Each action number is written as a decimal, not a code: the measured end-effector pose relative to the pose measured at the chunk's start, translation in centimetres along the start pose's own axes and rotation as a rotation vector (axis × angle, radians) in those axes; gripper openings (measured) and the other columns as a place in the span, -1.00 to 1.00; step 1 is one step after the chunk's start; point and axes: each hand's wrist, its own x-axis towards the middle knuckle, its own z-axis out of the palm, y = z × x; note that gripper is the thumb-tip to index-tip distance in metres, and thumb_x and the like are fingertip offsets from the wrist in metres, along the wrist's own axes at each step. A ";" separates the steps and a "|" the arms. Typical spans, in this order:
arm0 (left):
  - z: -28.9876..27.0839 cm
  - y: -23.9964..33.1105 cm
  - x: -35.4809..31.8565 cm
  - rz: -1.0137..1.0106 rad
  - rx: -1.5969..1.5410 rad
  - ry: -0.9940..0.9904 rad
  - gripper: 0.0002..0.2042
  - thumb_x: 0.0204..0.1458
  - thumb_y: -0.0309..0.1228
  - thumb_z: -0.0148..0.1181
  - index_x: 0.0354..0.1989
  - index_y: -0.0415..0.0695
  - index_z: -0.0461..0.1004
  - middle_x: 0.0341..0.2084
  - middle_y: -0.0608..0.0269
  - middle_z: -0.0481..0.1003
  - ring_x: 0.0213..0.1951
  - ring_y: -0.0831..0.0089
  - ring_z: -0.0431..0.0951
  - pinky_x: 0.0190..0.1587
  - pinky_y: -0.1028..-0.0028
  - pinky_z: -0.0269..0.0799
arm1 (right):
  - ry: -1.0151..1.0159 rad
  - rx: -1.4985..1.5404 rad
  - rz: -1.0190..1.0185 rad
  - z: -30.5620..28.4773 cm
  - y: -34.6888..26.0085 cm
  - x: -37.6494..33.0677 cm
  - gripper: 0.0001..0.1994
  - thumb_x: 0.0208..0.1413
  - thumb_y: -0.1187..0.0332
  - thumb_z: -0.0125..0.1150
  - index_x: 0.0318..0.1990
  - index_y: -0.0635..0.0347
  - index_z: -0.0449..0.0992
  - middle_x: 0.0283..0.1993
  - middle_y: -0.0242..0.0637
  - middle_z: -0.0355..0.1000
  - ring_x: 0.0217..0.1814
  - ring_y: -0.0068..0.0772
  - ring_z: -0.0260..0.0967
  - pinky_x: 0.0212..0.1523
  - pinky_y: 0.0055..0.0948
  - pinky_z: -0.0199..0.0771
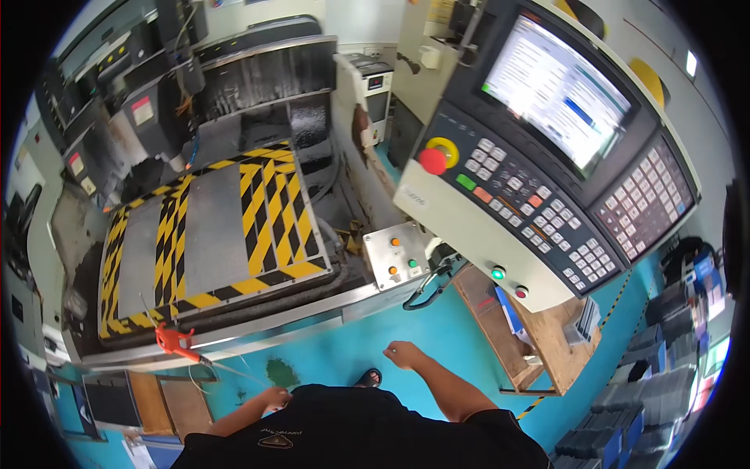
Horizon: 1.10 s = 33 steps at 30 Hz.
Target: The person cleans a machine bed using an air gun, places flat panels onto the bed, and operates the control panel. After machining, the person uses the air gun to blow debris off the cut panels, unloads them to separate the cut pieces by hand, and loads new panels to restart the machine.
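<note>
My right hand [402, 354] hangs over the blue-green floor, fingers curled in; whatever they hold, if anything, is hidden. Close to my body on the left, my left hand [275, 397] is small in view and its fingers do not show clearly. A thin pale hose runs toward it from a red air gun [173, 341], which rests at the front edge of the machine; I cannot tell whether hand and hose touch. Ahead on the left is a flat metal machine table [215, 223] with black-and-yellow striped tape. The control panel [508, 211] with its lit screen stands at the right.
A small button box [396, 254] sits at the machine's front corner. Under the panel is a wooden stand [558, 344] with papers and a blue folder. Stacked dark trays [637, 391] line the far right. Another wooden unit [148, 402] stands at lower left.
</note>
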 end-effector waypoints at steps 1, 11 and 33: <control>0.1 -0.4 -0.9 -0.077 -0.050 0.044 -0.55 0.17 -0.05 0.19 0.11 -0.08 0.51 -0.13 0.08 0.55 -0.16 0.25 0.53 -0.13 0.08 0.47 | 0.032 -0.007 -0.024 0.4 -1.2 0.2 -0.54 0.26 -0.07 0.08 -0.07 0.15 0.63 -0.08 -0.01 0.58 0.01 0.15 0.50 0.02 -0.07 0.50; 5.6 -10.9 -10.3 -0.091 0.007 0.127 -0.45 0.23 0.13 0.01 -0.03 -0.14 0.61 -0.10 -0.05 0.61 -0.03 0.09 0.59 0.04 0.10 0.45 | 0.086 -0.404 -0.402 8.1 -23.1 3.7 -0.39 0.17 -0.08 0.23 0.25 0.14 0.44 0.13 0.13 0.49 0.17 0.14 0.45 0.16 -0.03 0.43; -3.0 -23.3 -43.0 0.025 -1.377 1.127 -0.65 0.13 -0.32 0.29 0.07 -0.12 0.48 -0.12 0.31 0.55 -0.06 0.49 0.51 0.03 0.40 0.42 | 0.011 -0.312 -0.642 11.7 -57.4 -1.7 -0.64 0.19 0.19 0.29 -0.05 0.28 0.41 -0.30 0.11 0.54 -0.24 0.26 0.53 -0.26 -0.04 0.49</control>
